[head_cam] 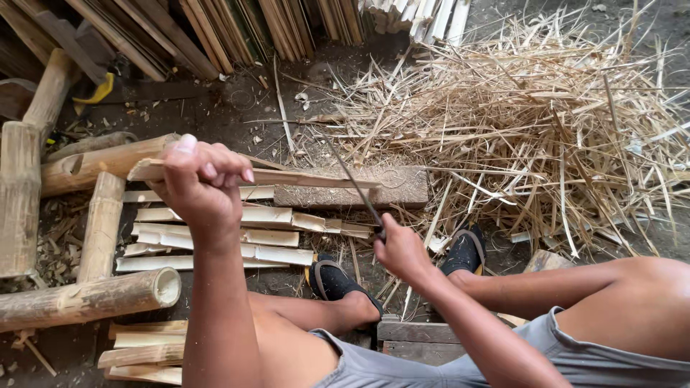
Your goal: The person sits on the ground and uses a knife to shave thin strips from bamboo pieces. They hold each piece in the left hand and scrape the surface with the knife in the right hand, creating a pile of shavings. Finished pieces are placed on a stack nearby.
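Observation:
My left hand [200, 183] grips the near end of a split bamboo slat [302, 177], held level above the ground. The slat's far end reaches over a flat wooden block [402, 188]. My right hand [399, 251] is closed around the handle of a long thin knife [352, 181], whose blade slants up and left across the slat. Both my legs and black sandals [336, 280] show below the hands.
Several cut bamboo slats [273, 236] lie on the ground under the left hand. Round bamboo poles [86, 298] lie at the left. A big heap of pale bamboo shavings [546, 122] fills the right. Stacked bamboo strips [237, 29] stand along the top.

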